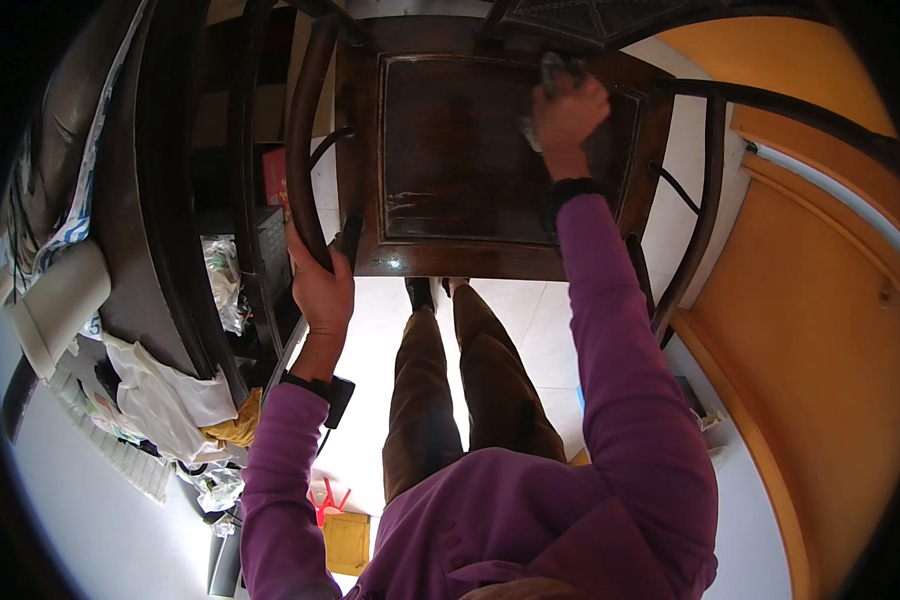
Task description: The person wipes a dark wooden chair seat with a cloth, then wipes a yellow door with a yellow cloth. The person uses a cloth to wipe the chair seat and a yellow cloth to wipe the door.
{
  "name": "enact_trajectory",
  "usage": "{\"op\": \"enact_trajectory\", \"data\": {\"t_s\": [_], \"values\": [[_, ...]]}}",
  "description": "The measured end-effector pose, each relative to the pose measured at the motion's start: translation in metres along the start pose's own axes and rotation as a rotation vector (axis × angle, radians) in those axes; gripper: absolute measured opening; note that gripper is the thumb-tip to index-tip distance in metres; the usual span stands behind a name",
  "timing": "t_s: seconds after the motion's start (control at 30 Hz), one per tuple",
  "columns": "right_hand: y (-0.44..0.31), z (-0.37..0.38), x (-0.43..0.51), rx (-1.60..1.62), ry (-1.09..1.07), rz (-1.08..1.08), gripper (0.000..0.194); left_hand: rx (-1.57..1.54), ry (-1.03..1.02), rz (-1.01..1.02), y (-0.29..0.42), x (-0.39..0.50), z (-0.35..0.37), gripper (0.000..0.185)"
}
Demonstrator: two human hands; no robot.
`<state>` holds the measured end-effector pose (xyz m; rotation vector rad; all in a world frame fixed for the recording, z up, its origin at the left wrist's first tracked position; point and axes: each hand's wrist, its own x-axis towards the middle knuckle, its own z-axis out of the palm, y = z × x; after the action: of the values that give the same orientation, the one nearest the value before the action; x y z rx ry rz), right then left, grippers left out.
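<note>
A dark wooden armchair with a framed panel seat (457, 150) stands before me. My left hand (322, 292) is wrapped around the front end of its left armrest (307, 150). Over the far right part of the seat, my right hand (570, 109) presses down a greyish cloth (530, 133), mostly hidden under the fingers and blurred. Behind that hand rises the carved chair back (592, 19). The right armrest (709, 165) curves forward with neither hand on it. Pale scuffs and a small glint of light show on the seat's front left.
To the left, a dark wooden shelf unit (247, 180) holds a box (270, 232) and a plastic bag (223, 281). White fabric (165, 397) hangs nearby. An orange-brown wooden panel (810, 300) flanks the right. Below are pale floor tiles (525, 322) and a yellow block-like object (346, 544).
</note>
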<state>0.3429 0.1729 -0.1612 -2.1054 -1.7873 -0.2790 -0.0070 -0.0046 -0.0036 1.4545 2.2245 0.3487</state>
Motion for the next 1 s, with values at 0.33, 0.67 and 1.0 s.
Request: {"op": "enact_trajectory", "data": {"t_s": [0.33,0.67,1.0], "values": [[-0.14,0.021,0.006,0.219,-0.236,-0.203,0.038,-0.002,0.031,0.079,0.005,0.0,-0.002,0.072],[0.032,-0.008,0.0,-0.025,-0.035,0.092,0.043,-0.019,0.009,0.042,0.0,0.001,-0.001,0.071],[-0.071,0.01,-0.01,0.117,0.03,-0.016,0.035,-0.048,0.073,0.096,-0.001,0.001,0.002,0.065]]}}
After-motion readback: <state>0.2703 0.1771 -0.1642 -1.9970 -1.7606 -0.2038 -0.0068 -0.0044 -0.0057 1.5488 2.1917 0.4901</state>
